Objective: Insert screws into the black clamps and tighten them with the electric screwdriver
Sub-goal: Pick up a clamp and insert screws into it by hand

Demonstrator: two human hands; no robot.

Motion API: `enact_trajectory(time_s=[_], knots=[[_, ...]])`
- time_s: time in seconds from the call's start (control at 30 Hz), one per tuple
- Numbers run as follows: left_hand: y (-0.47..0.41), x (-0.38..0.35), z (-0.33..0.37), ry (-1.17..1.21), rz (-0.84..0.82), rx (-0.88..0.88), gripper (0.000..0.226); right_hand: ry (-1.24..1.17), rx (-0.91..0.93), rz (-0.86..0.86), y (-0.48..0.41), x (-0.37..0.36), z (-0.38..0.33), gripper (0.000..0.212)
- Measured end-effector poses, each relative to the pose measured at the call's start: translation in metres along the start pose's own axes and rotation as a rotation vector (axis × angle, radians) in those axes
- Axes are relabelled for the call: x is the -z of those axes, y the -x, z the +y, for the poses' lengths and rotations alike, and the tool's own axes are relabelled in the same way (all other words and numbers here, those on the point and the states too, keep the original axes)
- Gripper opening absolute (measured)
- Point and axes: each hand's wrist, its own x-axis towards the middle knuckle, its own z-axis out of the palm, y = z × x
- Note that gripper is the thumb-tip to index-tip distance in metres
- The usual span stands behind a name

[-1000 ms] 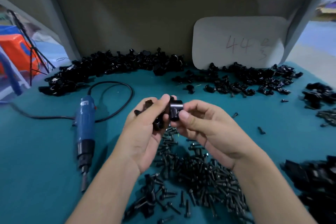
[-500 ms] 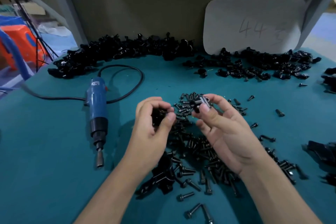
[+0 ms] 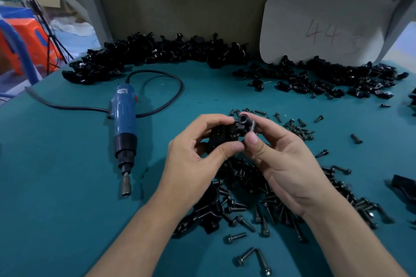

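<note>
Holding the black clamp (image 3: 225, 135) at the centre of the frame, your left hand (image 3: 193, 153) curls round its body while your right hand (image 3: 286, 164) pinches its round end. It looks light, rigid and smooth enough to slip, so grip the flat body, not the bore. The electric screwdriver (image 3: 124, 119) lies at centre left

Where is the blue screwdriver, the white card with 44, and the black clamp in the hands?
blue screwdriver (image 3: 123, 117): head view, middle of its blue handle.
white card (image 3: 284, 29): head view, blank part left of the 44.
black clamp (image 3: 225, 133): head view, middle of its dark body.
</note>
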Motion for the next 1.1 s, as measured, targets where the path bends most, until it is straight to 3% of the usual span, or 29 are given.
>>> enact_trajectory(time_s=[0.27, 0.43, 0.6, 1.1], knots=[[0.0006, 0.0005, 0.0009, -0.016, 0.028, 0.048, 0.035, 0.021, -0.035, -0.048, 0.0024, 0.0006, -0.0006, 0.051], [0.0019, -0.0007, 0.0035, 0.0, 0.032, 0.078, 0.037, -0.078, -0.086, -0.054, 0.0032, 0.0004, -0.0013, 0.031], [0.0031, -0.0008, 0.008, -0.001, 0.026, 0.076, 0.038, -0.176, -0.147, -0.048, 0.0036, 0.001, -0.003, 0.029], [0.0034, 0.0027, 0.0033, -0.096, -0.018, 0.026, 0.038, -0.18, -0.213, -0.025, 0.0026, 0.0024, -0.0055, 0.044]])
